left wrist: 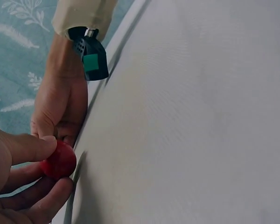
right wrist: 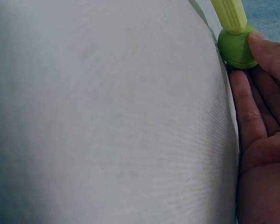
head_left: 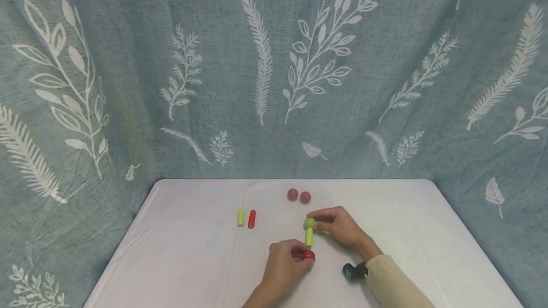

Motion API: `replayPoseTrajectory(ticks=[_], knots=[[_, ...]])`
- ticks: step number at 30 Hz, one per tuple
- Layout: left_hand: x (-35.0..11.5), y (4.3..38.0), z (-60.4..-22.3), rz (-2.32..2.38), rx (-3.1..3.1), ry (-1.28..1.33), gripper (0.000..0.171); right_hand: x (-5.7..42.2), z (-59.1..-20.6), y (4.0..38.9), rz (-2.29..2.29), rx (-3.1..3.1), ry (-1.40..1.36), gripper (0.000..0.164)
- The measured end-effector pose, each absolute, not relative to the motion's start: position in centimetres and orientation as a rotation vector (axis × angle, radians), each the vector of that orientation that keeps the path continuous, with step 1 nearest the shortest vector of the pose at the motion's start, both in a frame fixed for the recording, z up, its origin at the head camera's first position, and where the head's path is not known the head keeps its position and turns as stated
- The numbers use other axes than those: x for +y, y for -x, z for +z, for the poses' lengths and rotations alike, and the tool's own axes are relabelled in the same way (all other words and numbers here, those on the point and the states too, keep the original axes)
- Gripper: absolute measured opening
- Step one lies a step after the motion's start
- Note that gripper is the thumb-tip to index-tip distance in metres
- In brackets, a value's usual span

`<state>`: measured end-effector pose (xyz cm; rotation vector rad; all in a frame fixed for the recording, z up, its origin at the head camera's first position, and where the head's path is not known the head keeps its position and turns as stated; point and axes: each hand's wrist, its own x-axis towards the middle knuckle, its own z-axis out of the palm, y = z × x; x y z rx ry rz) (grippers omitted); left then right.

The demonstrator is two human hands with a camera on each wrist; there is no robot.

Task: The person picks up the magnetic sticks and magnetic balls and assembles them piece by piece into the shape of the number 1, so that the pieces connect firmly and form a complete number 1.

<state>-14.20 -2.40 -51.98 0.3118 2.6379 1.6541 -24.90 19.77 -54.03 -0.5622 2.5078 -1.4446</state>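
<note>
- Leaf-printed teal cloth (head_left: 222, 56) hangs beyond the right hand (head_left: 341, 227).
- White table (head_left: 171, 260) spreads beneath it.
- Fingers curled, left hand (head_left: 284, 261) pinches red ball (head_left: 309, 255).
- Ahead, right hand pinches green ball (head_left: 308, 223).
- Yellow-green stick (head_left: 309, 238) touches green ball, between hands.

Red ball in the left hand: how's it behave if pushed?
Probably stiff: the red ball shows no dent where the left hand pinches it. Its sheen suggests smooth, maybe slippery. Round, so apt to roll, unless joined to the lime stick beside it.

Four balls (head_left: 292, 194), two at the table's (head_left: 188, 251) twelve o'clock; three sticks (head_left: 241, 217), two at ten; one left hand (head_left: 283, 261), one right hand (head_left: 342, 227).
</note>
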Motion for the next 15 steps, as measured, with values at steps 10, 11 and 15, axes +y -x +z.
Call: replayPoseTrajectory(ticks=[10,11,15], knots=[[-1.78,14.88,-52.21,1.568,2.737,-0.237,0.021,19.61,-53.94,24.83,-1.436,2.519,0.561,0.030],[-1.74,14.87,-52.25,1.571,2.734,-0.234,0.021,19.64,-53.98,24.84,-1.436,2.520,0.557,0.030],[-1.58,14.83,-52.34,1.588,2.726,-0.226,0.021,19.78,-54.09,24.80,-1.425,2.541,0.542,0.030]])
